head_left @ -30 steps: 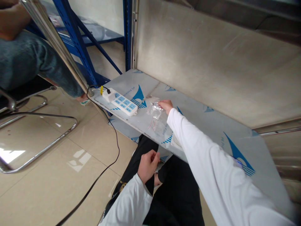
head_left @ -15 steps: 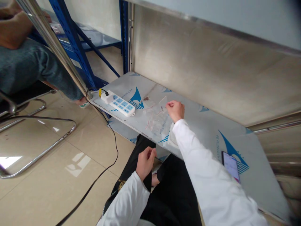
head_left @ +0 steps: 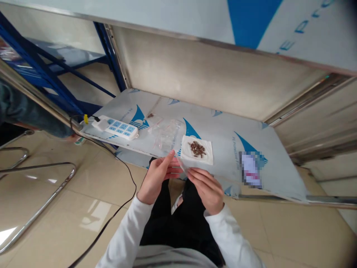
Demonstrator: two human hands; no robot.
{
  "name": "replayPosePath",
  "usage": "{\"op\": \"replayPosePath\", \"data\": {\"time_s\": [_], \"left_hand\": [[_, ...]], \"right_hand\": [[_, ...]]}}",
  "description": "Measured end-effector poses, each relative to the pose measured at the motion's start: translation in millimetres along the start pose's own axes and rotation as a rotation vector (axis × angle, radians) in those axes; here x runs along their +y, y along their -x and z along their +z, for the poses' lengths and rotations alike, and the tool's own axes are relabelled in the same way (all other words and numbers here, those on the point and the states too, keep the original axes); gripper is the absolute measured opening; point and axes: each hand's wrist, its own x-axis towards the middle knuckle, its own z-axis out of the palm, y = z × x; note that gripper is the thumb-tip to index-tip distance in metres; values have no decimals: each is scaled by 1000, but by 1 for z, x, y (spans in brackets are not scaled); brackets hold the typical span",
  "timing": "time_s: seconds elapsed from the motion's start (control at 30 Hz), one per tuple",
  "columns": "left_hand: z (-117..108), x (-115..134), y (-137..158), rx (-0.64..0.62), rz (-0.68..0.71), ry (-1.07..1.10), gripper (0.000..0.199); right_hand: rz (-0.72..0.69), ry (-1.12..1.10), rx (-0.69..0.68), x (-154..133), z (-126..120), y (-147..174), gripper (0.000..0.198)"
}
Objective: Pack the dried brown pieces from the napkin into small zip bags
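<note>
My right hand [head_left: 206,189] is closed, its thumb and fingers pinching a small clear plastic bag [head_left: 182,166] in front of the shelf's edge. Facing it, my left hand [head_left: 160,173] has its fingers stretched out and the thumb apart. Its fingertips are close to the bag; whether they touch it I cannot make out. Just beyond my hands, a heap of small dark-brown pieces [head_left: 197,149] lies on a folded white tissue [head_left: 208,158]. More clear plastic bags [head_left: 164,136] are spread loosely to the left of the tissue.
A white power strip [head_left: 118,128] with a plug lies on the left of the metal shelf [head_left: 223,136]. Its black cable [head_left: 126,204] hangs to the floor. A pixelated phone [head_left: 251,169] lies at right. An upper shelf [head_left: 167,18] overhangs. A person's leg [head_left: 30,111] shows at left.
My right hand has drawn back from the loose bags with one bag in it. My left hand has risen beside it and opened. The view has turned right, uncovering the tissue and brown pieces.
</note>
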Motion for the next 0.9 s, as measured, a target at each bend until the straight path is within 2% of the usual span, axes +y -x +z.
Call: {"op": "replayPosePath", "data": {"time_s": [0.17, 0.27, 0.33, 0.43, 0.5, 0.57, 0.7, 0.8, 0.9], "left_hand": [[3, -7, 1, -48, -72, -57, 43], [1, -11, 3, -90, -74, -91, 43], [1, -14, 4, -98, -78, -91, 45], [4, -20, 7, -37, -45, -67, 45], [10, -24, 9, 7, -4, -71, 42], [16, -28, 9, 40, 24, -69, 38], [21, -33, 6, 56, 91, -39, 31], [21, -35, 5, -4, 134, -54, 28], [21, -37, 4, -30, 163, -80, 25]], "right_hand": [[-16, 49, -78, 15, -29, 13, 59], [9, 121, -63, 18, -41, 13, 52], [74, 161, -36, 12, -45, 10, 46], [276, 96, 62, -7, -42, 1, 42], [416, -5, 124, -21, -33, -8, 26], [498, -89, 125, -30, -22, -17, 13], [538, -221, 83, -30, -9, -29, 4], [540, -272, 32, -28, -11, -31, 7], [534, -222, -42, -29, -16, -30, 13]]}}
